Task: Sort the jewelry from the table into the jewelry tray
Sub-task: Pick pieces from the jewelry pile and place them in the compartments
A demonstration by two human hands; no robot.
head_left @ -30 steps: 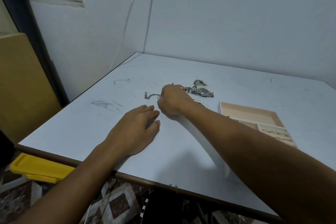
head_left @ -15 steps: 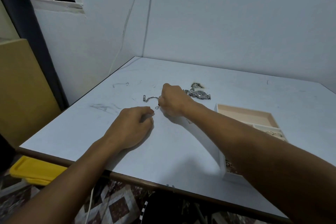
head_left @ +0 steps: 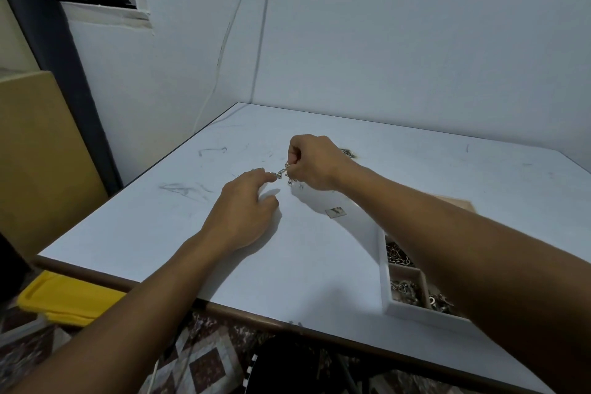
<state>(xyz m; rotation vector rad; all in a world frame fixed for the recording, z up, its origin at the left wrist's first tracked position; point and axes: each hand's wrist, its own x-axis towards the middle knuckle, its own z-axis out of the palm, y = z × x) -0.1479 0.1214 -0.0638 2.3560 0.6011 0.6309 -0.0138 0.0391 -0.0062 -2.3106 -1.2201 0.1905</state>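
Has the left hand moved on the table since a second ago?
Yes. The left hand has slid away from the table's near edge, its fingertips now meeting the silver chain pinched by the right hand.

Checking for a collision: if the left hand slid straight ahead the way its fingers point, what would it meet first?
Most likely the silver chain, held by the right hand and already at the left hand's fingertips.

Single head-worn wide-angle cam, looks fwd and down, close over white rectangular tabletop; room corner at upper centre, floor along bottom edge. No 2nd view.
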